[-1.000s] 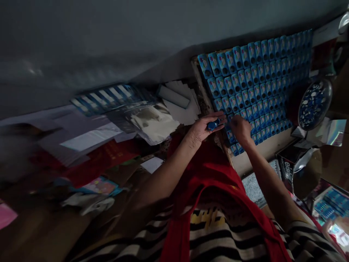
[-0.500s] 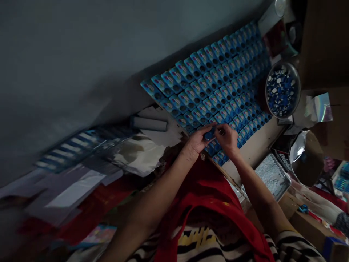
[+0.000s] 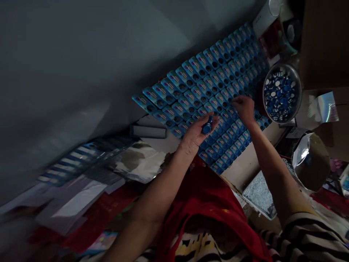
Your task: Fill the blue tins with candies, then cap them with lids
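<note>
A large grid of blue packaged cards (image 3: pixel 207 87), each with a round hole, lies on a board against the grey wall. My left hand (image 3: pixel 196 131) holds a stack of small blue round caps (image 3: pixel 207 126) over the grid's near left part. My right hand (image 3: pixel 244 108) rests fingertips-down on the cards further right, close to a round bowl (image 3: pixel 282 92) full of blue and white caps. Whether the right hand pinches a cap cannot be seen.
Loose papers, foil sheets (image 3: pixel 136 163) and a striped blue pack (image 3: pixel 81 160) lie at left. A metal tray of small white bits (image 3: pixel 259 194) sits by my right forearm. A shiny foil bag (image 3: pixel 311 160) and a cardboard box (image 3: pixel 324 43) stand at right.
My right hand has left the left hand and moved up and right across the cards toward the bowl. The left hand stays put with the blue caps. The view has shifted slightly.
</note>
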A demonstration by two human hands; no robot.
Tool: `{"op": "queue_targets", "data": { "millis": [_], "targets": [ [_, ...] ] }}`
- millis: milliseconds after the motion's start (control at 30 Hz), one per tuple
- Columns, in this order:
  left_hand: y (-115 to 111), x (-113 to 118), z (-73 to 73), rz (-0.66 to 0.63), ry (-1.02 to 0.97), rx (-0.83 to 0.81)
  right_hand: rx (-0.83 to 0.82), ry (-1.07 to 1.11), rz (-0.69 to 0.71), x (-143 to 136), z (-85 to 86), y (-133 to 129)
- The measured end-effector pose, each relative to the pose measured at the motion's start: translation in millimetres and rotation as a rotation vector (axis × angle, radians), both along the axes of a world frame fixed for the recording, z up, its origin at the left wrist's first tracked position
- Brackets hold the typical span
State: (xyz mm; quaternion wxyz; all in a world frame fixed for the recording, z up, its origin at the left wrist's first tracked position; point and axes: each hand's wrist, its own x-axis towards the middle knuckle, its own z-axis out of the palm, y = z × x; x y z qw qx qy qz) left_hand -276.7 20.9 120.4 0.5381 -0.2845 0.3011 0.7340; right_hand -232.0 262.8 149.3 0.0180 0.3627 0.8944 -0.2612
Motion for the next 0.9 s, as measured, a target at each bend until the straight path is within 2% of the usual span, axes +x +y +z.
{"op": "queue_targets", "data": {
  "millis": [100,233,333,433,533,633,700,800,867,900],
  "targets": [
    [4.5,-6.1,-1.3,0.033,0.002,-0.031,-0.003,-0.08,0.079,-18.4,-5.2,-5.7],
    [7.3,-9.9,0.7,0.026,-0.005,-0.047,0.1,-0.219,0.126,-25.0,-14.9,-16.8],
    [10.6,-11.6,-1.0,-0.003,0.022,-0.047,0.153,-0.287,0.129,-31.0,-24.3,-10.4],
    [15.0,-11.7,-5.7,-0.038,0.106,-0.084,0.139,-0.295,0.135,-38.6,-32.4,3.3],
    [18.8,-7.4,-5.0,-0.047,0.211,-0.165,0.134,-0.286,0.136,-41.8,-30.2,7.3],
    [22.5,0.2,1.6,0.025,0.298,-0.265,0.1,-0.23,0.134,-36.2,-16.8,-7.1],
    [26.5,5.0,4.3,0.086,0.313,-0.299,-0.04,-0.076,0.099,-26.0,-8.0,-23.9],
    [35.1,10.8,2.9,0.138,0.287,-0.326,-0.443,0.161,0.014,-2.3,-2.7,-49.3],
    [40.4,14.6,0.1,0.129,0.268,-0.331,-0.661,0.202,-0.033,14.6,-5.0,-60.1],
    [42.1,16.5,-1.2,0.106,0.256,-0.322,-0.72,0.197,-0.054,21.7,-7.2,-62.5]
  ]
}}
